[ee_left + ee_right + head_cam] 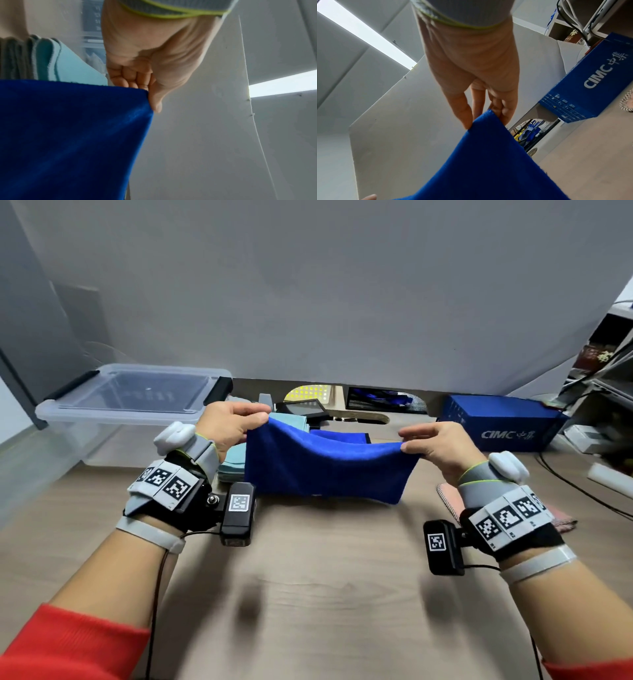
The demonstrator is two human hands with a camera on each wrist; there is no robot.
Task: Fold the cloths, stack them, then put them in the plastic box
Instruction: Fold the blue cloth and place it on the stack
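Note:
A royal-blue cloth (325, 467) hangs doubled over the wooden table (308, 577), held up by its two top corners. My left hand (239, 419) pinches the left corner between thumb and curled fingers (135, 79). My right hand (428, 443) pinches the right corner, thumb against fingers (498, 108). The cloth (68, 135) sags between them, its lower edge near the tabletop. Behind it lies a stack of folded light-teal and grey cloths (233, 460), with their edges (34, 58) close by the left hand. The clear plastic box (130, 402) stands open at the back left.
A blue CIMC carton (503, 422) sits at the back right, with cables and shelves beyond it. A patterned pink cloth (448, 501) lies under my right wrist. Small dark items and a mesh basket (383, 400) line the back edge below the grey wall.

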